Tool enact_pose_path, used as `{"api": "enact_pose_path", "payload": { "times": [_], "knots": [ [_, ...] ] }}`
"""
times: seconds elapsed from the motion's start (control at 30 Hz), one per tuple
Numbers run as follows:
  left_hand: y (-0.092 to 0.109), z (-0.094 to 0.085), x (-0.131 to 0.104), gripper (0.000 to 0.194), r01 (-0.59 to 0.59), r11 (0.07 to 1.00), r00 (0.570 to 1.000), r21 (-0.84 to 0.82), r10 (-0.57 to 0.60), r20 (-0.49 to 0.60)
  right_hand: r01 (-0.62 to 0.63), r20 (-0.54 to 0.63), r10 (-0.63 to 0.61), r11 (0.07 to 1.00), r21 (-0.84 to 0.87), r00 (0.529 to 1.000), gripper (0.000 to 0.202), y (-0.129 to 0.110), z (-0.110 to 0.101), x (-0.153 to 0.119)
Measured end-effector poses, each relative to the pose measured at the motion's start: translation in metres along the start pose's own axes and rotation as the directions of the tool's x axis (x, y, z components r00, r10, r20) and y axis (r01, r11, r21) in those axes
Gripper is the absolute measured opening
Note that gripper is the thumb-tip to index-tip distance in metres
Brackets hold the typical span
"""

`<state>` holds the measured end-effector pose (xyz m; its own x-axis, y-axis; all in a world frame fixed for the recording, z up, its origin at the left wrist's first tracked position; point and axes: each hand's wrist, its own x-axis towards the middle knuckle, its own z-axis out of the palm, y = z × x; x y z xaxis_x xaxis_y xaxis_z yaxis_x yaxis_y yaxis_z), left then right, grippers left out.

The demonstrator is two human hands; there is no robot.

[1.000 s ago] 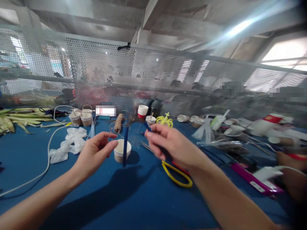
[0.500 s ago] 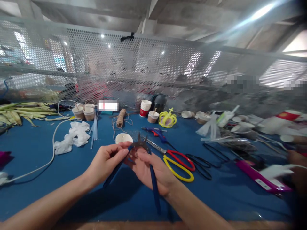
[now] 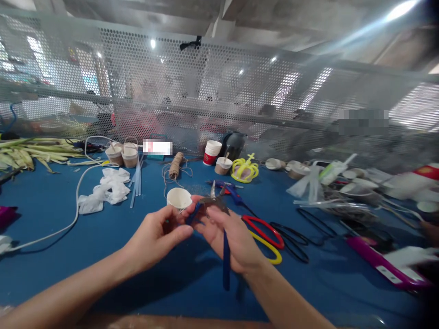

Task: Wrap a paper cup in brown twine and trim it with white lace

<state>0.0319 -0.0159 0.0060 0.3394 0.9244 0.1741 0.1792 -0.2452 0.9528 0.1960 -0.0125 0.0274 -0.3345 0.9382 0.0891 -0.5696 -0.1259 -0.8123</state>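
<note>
Both my hands meet over the blue table (image 3: 51, 210) on a pair of blue-handled pliers (image 3: 219, 214). My right hand (image 3: 233, 237) grips the pliers, one blue handle hanging down past the palm, the dark metal jaws pointing up and away. My left hand (image 3: 157, 235) pinches the other blue handle near the joint with thumb and fingers. A small white paper cup (image 3: 179, 198) stands just behind the hands.
Red-and-yellow scissors (image 3: 264, 235) lie right of my hands beside a black cord (image 3: 298, 237). A white cable (image 3: 73, 205), crumpled white plastic (image 3: 106, 192), twine spool (image 3: 176, 165), cups, a yellow crown shape (image 3: 244, 170) and a perforated metal screen (image 3: 219, 100) lie behind. A pink tool (image 3: 380, 262) sits far right.
My hands dropped from raised and apart to together low over the table. The pliers, first held by the right hand alone, are now gripped by both. The view tilted down slightly.
</note>
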Motion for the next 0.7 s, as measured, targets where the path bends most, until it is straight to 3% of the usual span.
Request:
{"api": "enact_pose_path", "payload": {
  "times": [0.1, 0.23, 0.37, 0.57, 0.7],
  "knots": [
    [-0.004, 0.003, 0.001, 0.025, 0.006, 0.992, 1.0, 0.124, -0.007, 0.001, 0.014, -0.049, -0.011, 0.998, 0.06, 0.999, 0.019, 0.009, 0.002, 0.001],
    [-0.006, 0.002, 0.003, 0.02, -0.058, 0.957, 0.996, 0.285, 0.073, -0.042, 0.011, -0.09, -0.003, 0.997, 0.083, 0.996, 0.024, 0.009, 0.007, 0.004],
    [-0.008, -0.001, 0.004, 0.019, -0.107, 0.922, 0.99, 0.371, 0.134, -0.047, 0.015, -0.052, -0.012, 0.998, 0.056, 0.999, 0.031, 0.003, 0.01, 0.004],
    [-0.012, 0.001, 0.003, 0.026, -0.041, 0.987, 0.995, 0.156, 0.056, -0.088, -0.056, 0.161, 0.055, 0.998, 0.003, 0.985, 0.038, 0.003, 0.006, 0.004],
    [-0.006, 0.0, 0.0, 0.025, -0.02, 0.995, 0.998, 0.1, 0.027, -0.062, -0.03, 0.1, 0.049, 0.983, -0.179, 0.994, 0.034, -0.001, 0.002, 0.005]
  ]
}}
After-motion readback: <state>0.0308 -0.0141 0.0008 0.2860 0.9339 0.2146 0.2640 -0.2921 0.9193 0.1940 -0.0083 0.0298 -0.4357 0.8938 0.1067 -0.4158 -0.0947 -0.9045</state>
